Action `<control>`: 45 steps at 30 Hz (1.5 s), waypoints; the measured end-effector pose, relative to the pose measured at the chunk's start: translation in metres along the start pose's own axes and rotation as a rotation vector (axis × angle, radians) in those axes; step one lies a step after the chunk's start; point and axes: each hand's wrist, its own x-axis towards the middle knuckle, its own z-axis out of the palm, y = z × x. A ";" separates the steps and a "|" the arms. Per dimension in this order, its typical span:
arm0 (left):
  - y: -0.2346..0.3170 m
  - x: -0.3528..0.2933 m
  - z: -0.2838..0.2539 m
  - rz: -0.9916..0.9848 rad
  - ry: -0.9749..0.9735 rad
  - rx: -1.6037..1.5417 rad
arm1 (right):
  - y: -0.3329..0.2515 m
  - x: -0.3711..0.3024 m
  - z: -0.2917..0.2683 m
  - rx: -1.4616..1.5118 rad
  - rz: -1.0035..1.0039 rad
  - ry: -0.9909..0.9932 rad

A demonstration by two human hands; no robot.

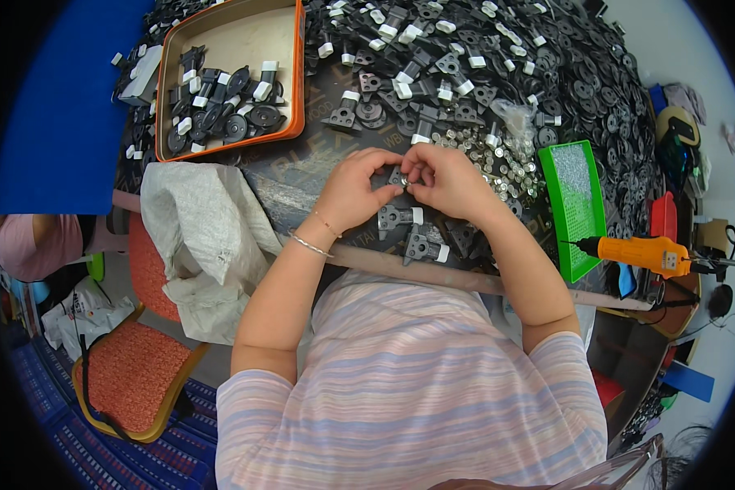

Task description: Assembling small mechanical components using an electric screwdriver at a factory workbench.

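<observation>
My left hand [354,189] is closed on a black plastic bracket [395,174] with holes, above the table's near side. My right hand [451,184] meets it from the other side, its fingers pinching a small silvery metal piece [404,181] against the bracket. The fingertips hide much of both parts. Just below the hands lie two black brackets with white end caps, one bracket [394,218] nearer the left hand and another bracket [421,247] by the table edge. Small round metal pieces [510,173] are heaped beside my right hand.
An orange-rimmed tray [299,82] holds black wheels and brackets. Black parts [580,73] pile up along the far side. At right are a green tray [550,184] of tiny screws and an orange electric screwdriver [643,254]. A white sack [212,237] hangs at the left edge.
</observation>
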 end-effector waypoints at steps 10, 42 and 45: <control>-0.003 0.000 -0.002 -0.008 -0.013 0.004 | -0.013 -0.009 0.011 0.101 0.062 -0.310; 0.049 -0.079 0.016 0.994 -0.233 0.494 | -0.011 -0.003 -0.002 -0.271 -0.015 0.082; 0.057 -0.075 0.020 1.265 -0.335 0.618 | -0.013 -0.001 -0.001 -0.304 0.014 0.054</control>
